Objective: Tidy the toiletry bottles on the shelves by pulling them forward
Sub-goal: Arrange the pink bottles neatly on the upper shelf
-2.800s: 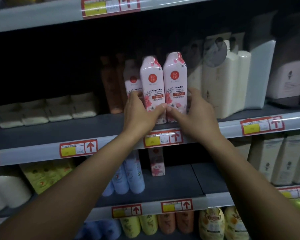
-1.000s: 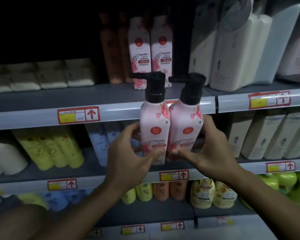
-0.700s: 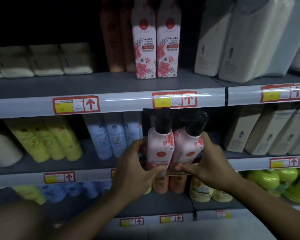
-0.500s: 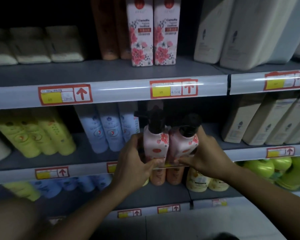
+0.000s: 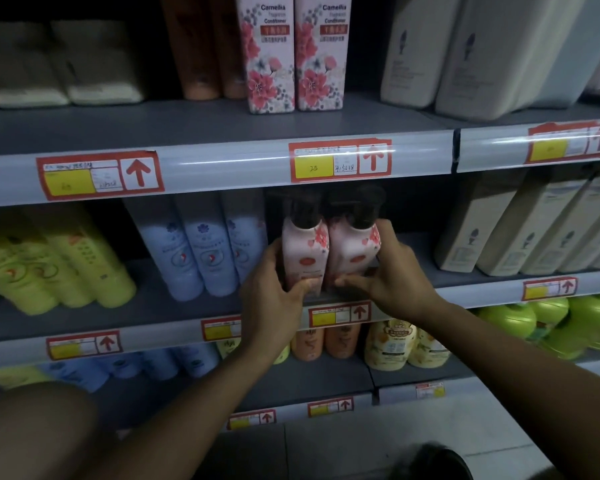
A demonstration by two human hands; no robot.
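Observation:
Two pink floral pump bottles with black pump heads stand side by side at the front of the middle shelf (image 5: pixel 153 306). My left hand (image 5: pixel 274 296) grips the left pump bottle (image 5: pixel 303 251), thumb across its lower front. My right hand (image 5: pixel 388 275) grips the right pump bottle (image 5: pixel 352 251), fingers round its right side and thumb low on the front. Both pump heads sit in shadow under the upper shelf rail.
Two tall Camellia conditioner bottles (image 5: pixel 293 53) stand on the upper shelf (image 5: pixel 205 161). Blue bottles (image 5: pixel 201 247) and yellow-green bottles (image 5: pixel 49 265) stand left of the hands, beige bottles (image 5: pixel 520 226) to the right. Orange, cream and green bottles fill the shelf below.
Both hands carried the two pump bottles down from in front of the upper shelf rail and back into the middle shelf, where they now stand. The view tilted downward.

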